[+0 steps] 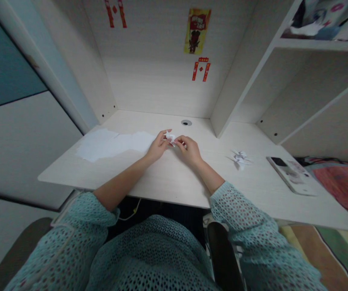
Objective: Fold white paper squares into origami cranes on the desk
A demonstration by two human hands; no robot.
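A small white folded paper piece (172, 139) is held between both my hands over the middle of a pale wooden desk (174, 182). My left hand (158, 146) pinches its left side with thumb and fingers. Closed on its right side is my right hand (189, 149), fingers curled. The paper is mostly hidden by my fingertips.
Flat white paper sheets (110, 144) lie on the desk to the left. A finished folded paper figure (239, 158) sits to the right, and a phone (292, 174) lies beyond it near the right edge. A cable hole (186, 122) is at the back. Shelf partitions rise at the right.
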